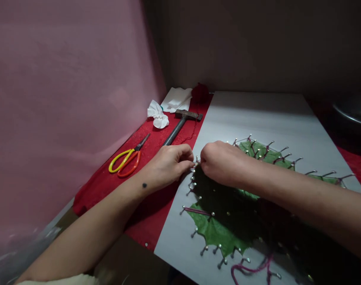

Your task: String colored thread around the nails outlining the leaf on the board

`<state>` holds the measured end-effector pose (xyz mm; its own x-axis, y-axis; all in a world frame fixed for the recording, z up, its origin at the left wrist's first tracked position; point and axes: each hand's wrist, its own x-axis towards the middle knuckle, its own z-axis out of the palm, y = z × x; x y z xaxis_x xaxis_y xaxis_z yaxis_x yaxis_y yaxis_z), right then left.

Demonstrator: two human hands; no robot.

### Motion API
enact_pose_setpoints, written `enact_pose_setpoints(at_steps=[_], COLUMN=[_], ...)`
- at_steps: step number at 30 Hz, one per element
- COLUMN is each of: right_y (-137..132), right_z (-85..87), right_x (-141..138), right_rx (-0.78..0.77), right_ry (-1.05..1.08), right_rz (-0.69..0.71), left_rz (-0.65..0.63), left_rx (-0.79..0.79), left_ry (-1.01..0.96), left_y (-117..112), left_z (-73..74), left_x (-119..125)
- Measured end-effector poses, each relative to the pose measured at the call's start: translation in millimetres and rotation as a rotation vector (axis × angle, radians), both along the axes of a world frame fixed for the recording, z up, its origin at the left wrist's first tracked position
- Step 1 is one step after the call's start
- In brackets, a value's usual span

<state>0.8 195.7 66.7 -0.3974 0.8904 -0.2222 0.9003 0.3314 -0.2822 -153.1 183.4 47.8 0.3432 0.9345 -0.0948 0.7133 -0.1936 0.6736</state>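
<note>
My left hand (174,161) is closed in a pinch beside a nail (196,159) at the left tip of a green leaf (217,229). Just across that nail, my right hand (220,163) is curled shut, its fingertips mostly hidden. A thin strand of yarn shows between the fingertips of both hands. The leaf lies on a white board (257,113), with several nails standing around its edge and some inside it. Purple yarn (198,211) stretches between two nails at the left lobe, and a loose purple length (251,270) curves over the board's near part.
Left of the board, on red cloth (150,202), lie scissors (129,158) with yellow and orange handles, a hammer (178,126), crumpled white tissue (158,114) and a red yarn ball (200,93). A pink wall stands left; a metal bowl rim (351,116) shows right.
</note>
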Motion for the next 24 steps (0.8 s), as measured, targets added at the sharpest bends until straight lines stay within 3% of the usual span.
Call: enact_pose_setpoints(at_steps=[3,6,11,15,18,24], right_y=[-2.3,-2.6,-7.2,-17.0,-24.3,-27.4], right_z=[-0.2,1.8,4.5,1.8,-0.6,-1.2], right_x=[-3.4,0.5,18.9,28.5,29.7,19.6], right_rx=[0.053,0.077,0.061,0.098,0.121,0.229], right_ry=[-0.055,-0.006,0.160,0.176,0.179,0.238], right_rz=[0.004,-0.002,0.045,0.098,0.125,0.176], left_rz=[-0.053,-0.071,-0.074,-0.107,-0.127,-0.039], left_rx=[0.188,0.246,0.226,0.160,0.088,0.054], left_ry=[0.279,0.418,0.364,0.270,0.227,0.259], left_y=[-0.4,-1.4,-4.7,-11.1,-18.2,-30.8], left_z=[-2.0,-2.8,-4.0,-0.5,2.8,2.8], left_x=[-0.2,-1.4,-9.8,-19.1,-26.4,-40.7])
